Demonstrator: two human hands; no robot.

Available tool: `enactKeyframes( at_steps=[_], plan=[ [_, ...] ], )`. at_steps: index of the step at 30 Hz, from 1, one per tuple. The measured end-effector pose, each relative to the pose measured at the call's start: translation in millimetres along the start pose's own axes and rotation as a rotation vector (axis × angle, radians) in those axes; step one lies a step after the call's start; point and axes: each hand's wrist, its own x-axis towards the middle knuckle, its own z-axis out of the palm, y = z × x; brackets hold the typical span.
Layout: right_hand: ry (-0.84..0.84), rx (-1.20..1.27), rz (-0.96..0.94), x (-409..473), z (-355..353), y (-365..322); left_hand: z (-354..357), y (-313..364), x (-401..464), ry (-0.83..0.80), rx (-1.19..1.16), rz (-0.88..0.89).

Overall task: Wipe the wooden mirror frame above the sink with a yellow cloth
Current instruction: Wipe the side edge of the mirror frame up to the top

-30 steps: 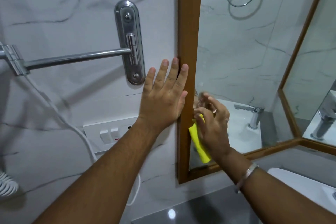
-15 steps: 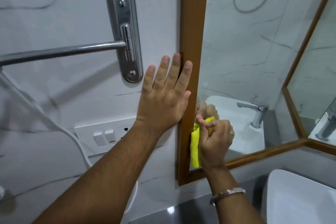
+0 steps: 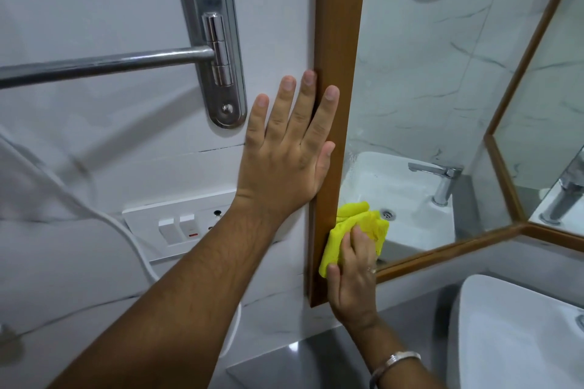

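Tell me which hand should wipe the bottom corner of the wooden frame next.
Right. The right hand already presses the yellow cloth against the frame just above that corner. The left hand lies flat and empty on the wall and frame edge, higher up, likely bracing.

mirror frame top cropped, towel bar cut left
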Motion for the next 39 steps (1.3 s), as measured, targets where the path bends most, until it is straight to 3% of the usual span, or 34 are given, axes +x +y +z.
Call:
enactKeyframes(
  at_steps=[3, 10, 16, 21, 25, 32, 36, 39],
  plan=[
    [-0.076, -0.102, -0.076, -4.0, 5.1, 9.5, -0.3, 0.4, -1.2, 0.001, -0.007, 0.002],
    [-0.014, -0.087, -0.169, 110.6, -33.0, -6.7, -0.9, 0.5, 0.0, 0.001, -0.019, 0.006],
    [-0.234, -0.156, -0.164, 12.3, -23.4, 18.8, -0.5, -1.0, -2.5, 0.01, -0.021, 0.01],
    [-0.095, -0.145, -0.314, 118.3, -51.2, 2.0, 0.3, -0.9, -1.1, 0.026, -0.022, 0.026],
    [0.055, -0.15, -0.286, 164.5, -57.0, -16.4, 0.6, -1.5, -1.5, 0.047, -0.028, 0.029],
    [-0.151, -0.228, -0.355, 80.7, -47.5, 20.2, -3.5, -5.6, 1.7, 0.064, -0.066, 0.01],
    [-0.12, -0.232, -0.469, 154.1, -80.2, 2.2, -10.7, -2.4, 1.3, 0.049, -0.092, 0.023],
    [-0.011, -0.238, -0.439, 229.8, -106.3, -29.2, -15.8, -2.0, 20.9, 0.097, -0.074, -0.016]
  ],
)
